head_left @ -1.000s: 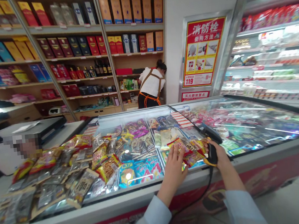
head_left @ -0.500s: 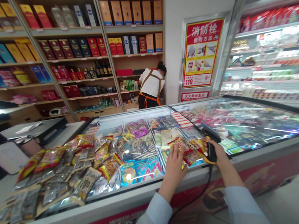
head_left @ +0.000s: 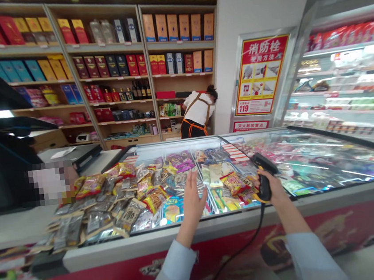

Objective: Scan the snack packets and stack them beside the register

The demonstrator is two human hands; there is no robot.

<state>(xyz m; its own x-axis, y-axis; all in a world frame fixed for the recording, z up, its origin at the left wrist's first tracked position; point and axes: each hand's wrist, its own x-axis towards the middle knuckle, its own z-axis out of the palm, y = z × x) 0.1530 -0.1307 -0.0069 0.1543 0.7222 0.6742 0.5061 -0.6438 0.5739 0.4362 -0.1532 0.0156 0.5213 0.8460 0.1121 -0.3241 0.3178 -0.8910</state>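
Observation:
My right hand (head_left: 272, 187) grips a black and yellow handheld scanner (head_left: 264, 183), whose cord hangs down over the freezer front. Just left of it lie a few red and yellow snack packets (head_left: 234, 183) on the freezer's glass top. My left hand (head_left: 193, 199) is over the glass with its fingers spread and nothing in it. Farther left, a large pile of snack packets spreads across the glass, with red and yellow bags (head_left: 156, 198) and clear-and-brown bags (head_left: 130, 215).
The chest freezer (head_left: 180, 235) spans the front. A counter (head_left: 12, 227) with a dark screen stands left. Behind the freezer, a person (head_left: 195, 110) bends by shelves of boxes (head_left: 162, 27). A refrigerated display (head_left: 342, 92) is at right.
My left hand has moved left, off the red and yellow packets near the scanner, and its fingers have spread. The camera view has turned slightly left and up. My right hand still holds the scanner.

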